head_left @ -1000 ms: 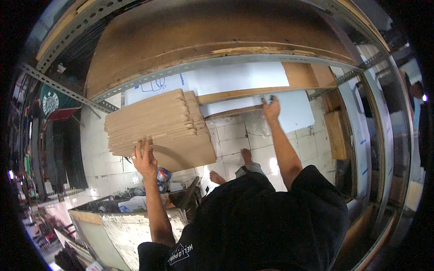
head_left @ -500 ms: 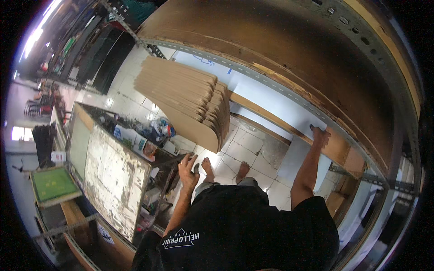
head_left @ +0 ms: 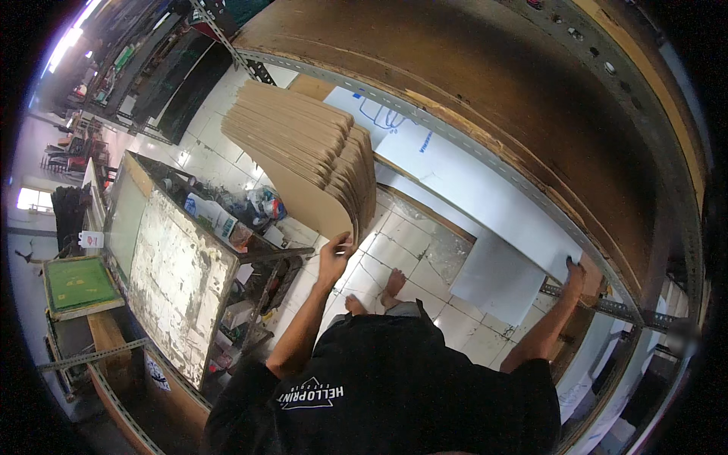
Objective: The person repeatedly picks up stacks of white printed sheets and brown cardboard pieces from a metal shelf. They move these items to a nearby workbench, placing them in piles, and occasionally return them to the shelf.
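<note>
My right hand [head_left: 576, 277] is closed on the near right end of a long white sheet [head_left: 485, 201], which lies on the low shelf under a wooden shelf board. Its thumb tip looks dark. My left hand [head_left: 334, 258] is beside the lower corner of a stack of brown cardboard pieces [head_left: 303, 163] with rounded ends, standing on the floor. The left fingers are loosely curled with a gap to the thumb, and nothing shows in them. Whether they touch the cardboard I cannot tell. Blue line markings show on the white surface at the sheet's far end.
Perforated metal framing [head_left: 455, 125] carries the wide wooden shelf [head_left: 455, 57] above the sheet. A grey-white panel [head_left: 497, 277] leans below the low shelf. At left stand a paint-worn board [head_left: 171, 280], a cluttered rack [head_left: 258, 288] and a green framed screen [head_left: 82, 284]. My bare feet are on white tiles.
My right hand has moved right and nearer, and the white sheet has slid with it, uncovering more blue markings. My left hand has moved to the cardboard's corner, its fingers curling.
</note>
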A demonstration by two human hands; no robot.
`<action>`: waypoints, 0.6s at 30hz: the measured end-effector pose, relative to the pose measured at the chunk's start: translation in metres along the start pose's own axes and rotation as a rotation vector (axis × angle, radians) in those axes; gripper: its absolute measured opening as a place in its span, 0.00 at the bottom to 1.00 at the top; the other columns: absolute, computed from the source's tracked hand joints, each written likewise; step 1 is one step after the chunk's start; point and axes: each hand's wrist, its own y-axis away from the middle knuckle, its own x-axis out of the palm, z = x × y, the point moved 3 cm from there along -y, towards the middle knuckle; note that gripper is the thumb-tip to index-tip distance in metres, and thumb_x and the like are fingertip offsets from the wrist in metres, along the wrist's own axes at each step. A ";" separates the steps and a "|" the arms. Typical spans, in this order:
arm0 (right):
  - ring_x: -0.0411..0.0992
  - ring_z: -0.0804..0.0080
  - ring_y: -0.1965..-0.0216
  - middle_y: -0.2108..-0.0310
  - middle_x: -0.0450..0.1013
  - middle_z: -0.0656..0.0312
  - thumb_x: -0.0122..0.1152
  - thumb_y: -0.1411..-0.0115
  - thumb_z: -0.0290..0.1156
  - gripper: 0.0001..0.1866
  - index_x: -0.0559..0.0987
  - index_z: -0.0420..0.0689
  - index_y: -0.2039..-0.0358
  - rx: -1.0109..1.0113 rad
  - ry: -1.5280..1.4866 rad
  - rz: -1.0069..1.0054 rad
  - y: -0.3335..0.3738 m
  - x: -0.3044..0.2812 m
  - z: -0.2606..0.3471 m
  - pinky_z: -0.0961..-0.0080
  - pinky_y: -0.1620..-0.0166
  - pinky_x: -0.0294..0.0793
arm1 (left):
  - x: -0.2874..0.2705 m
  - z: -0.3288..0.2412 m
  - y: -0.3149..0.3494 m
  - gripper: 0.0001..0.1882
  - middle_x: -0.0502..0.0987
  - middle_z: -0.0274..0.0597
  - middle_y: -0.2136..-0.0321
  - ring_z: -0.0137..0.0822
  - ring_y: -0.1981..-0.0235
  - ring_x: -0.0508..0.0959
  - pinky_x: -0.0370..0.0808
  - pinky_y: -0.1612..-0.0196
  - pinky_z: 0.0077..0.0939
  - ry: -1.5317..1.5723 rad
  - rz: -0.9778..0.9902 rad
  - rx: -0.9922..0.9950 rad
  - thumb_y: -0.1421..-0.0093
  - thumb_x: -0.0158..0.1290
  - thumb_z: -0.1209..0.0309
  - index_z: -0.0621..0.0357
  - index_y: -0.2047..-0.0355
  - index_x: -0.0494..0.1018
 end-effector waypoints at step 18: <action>0.70 0.66 0.65 0.65 0.71 0.56 0.56 0.44 0.35 0.17 0.73 0.36 0.59 0.512 -0.458 -0.170 0.460 -0.136 -0.022 0.70 0.63 0.70 | 0.184 -0.067 -0.012 0.20 0.75 0.42 0.58 0.36 0.58 0.75 0.73 0.55 0.32 0.794 0.443 -0.505 0.45 0.55 0.63 0.61 0.54 0.70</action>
